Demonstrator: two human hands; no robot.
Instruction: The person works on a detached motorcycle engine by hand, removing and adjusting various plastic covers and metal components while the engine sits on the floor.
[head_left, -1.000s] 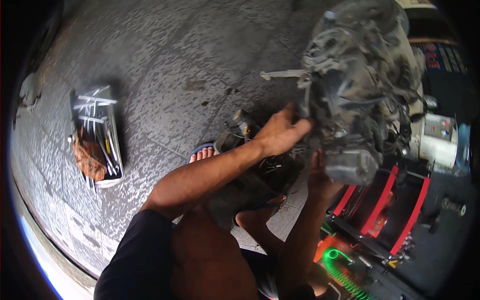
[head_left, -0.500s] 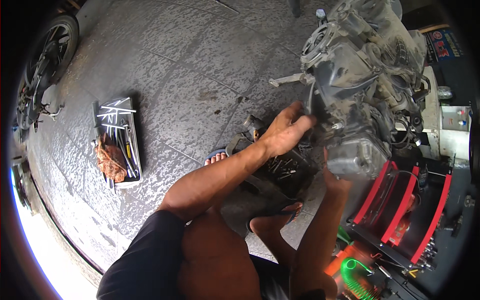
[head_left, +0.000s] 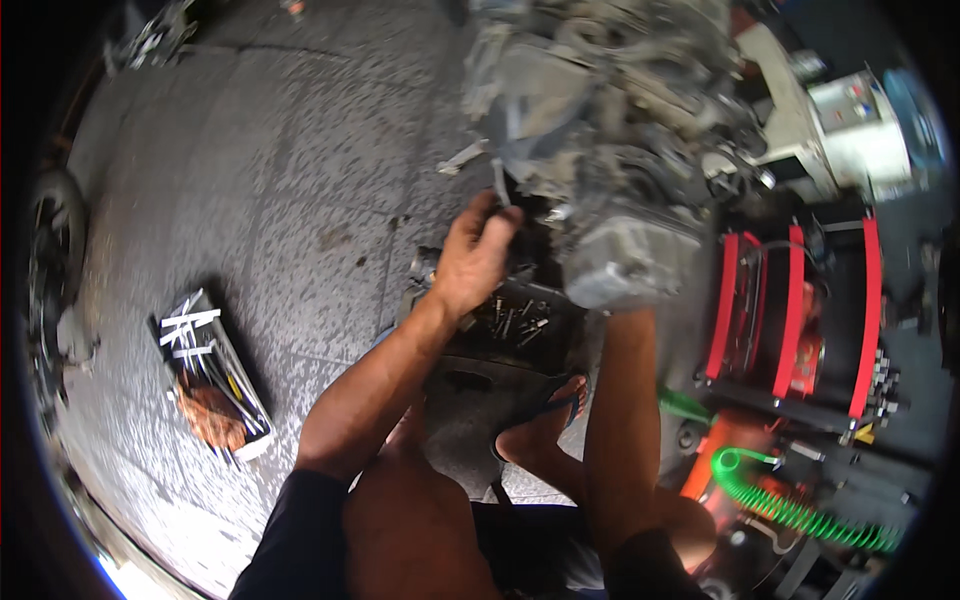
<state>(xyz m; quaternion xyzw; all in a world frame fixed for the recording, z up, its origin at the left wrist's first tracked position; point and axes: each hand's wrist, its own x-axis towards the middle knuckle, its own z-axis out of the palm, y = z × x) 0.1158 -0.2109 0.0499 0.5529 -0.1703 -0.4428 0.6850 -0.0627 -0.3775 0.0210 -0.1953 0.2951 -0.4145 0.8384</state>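
Note:
A dusty motorcycle engine (head_left: 560,95) stands in front of me, slightly blurred. My left hand (head_left: 474,262) is at its left side, fingers curled in and thumb raised. A thin pale strip (head_left: 500,182) runs up from the fingertips along the engine's edge; whether it belongs to the engine, I cannot tell. My right forearm reaches up to the rounded metal cover (head_left: 635,262) at the engine's near end. That cover hides nearly all of my right hand (head_left: 630,312). Under my left wrist lies a dark tray (head_left: 470,345) with several bolts (head_left: 520,320) in it.
A tool tray (head_left: 262,440) with wrenches and an orange-brown rag (head_left: 208,415) is on the floor at left. To the right stand a red-and-black rack (head_left: 795,310) and a green coiled hose (head_left: 790,515). A wheel (head_left: 60,225) is at the far left.
My view has swung right, so the engine, bolts and hands appear further left. My right hand has slipped behind the metal cover; its fingers showed beside it before. The left hand stays by the engine's side.

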